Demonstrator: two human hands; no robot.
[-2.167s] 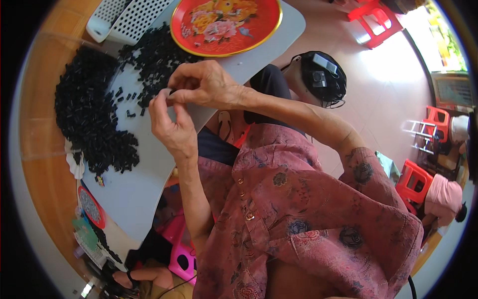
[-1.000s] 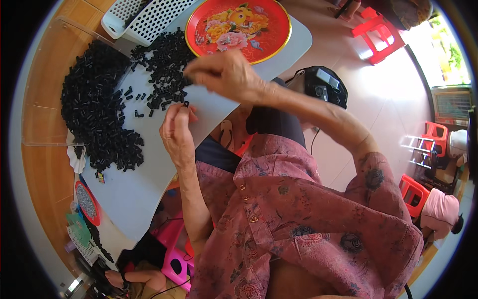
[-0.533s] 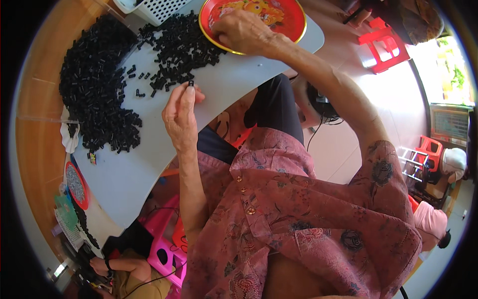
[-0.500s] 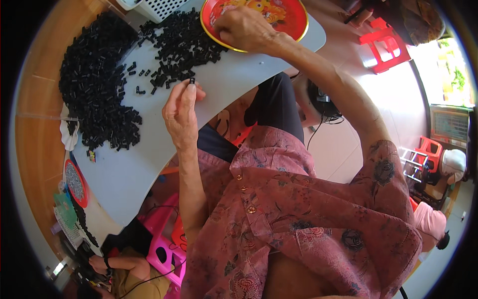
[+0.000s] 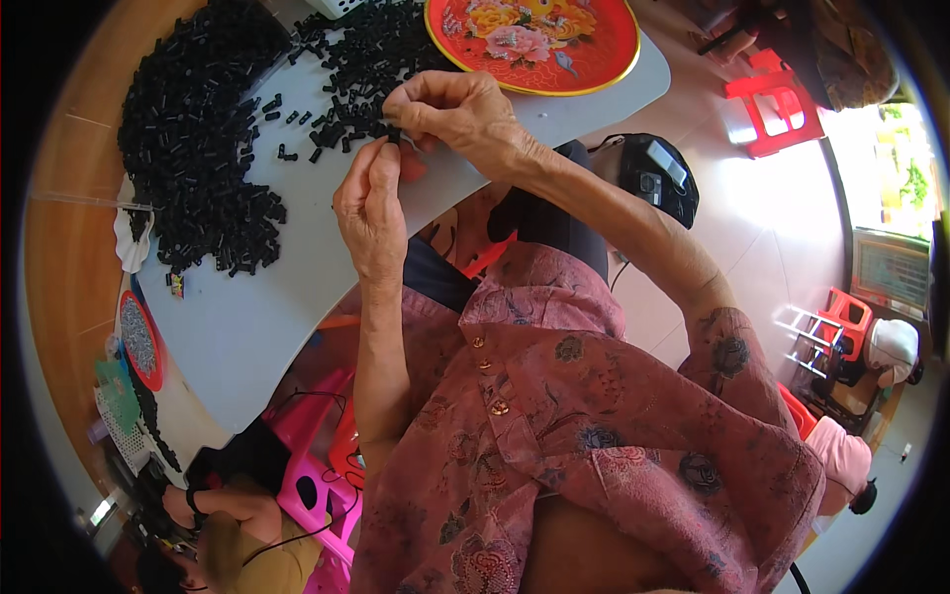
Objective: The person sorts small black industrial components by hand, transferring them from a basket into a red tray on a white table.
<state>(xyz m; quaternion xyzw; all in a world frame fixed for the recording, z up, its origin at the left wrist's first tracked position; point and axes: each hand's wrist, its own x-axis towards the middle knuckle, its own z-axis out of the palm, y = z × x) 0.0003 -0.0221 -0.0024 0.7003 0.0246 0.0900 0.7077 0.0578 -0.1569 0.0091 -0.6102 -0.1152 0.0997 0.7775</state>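
Pinching one black piece (image 5: 394,138), left hand (image 5: 372,213) meets right hand (image 5: 463,115), whose hold is unclear.

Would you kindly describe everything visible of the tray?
The tray is round and glossy red, perhaps metal, with a gold rim and printed orange and pink flowers. It lies face up on the table, its far edge out of view. The right hand is near its rim, not visibly gripping it.

Smooth pale tabletop (image 5: 247,327), black plastic pieces (image 5: 198,148) — faintly shiny, glossy red tray (image 5: 599,64), matt cloth shirt (image 5: 554,396)
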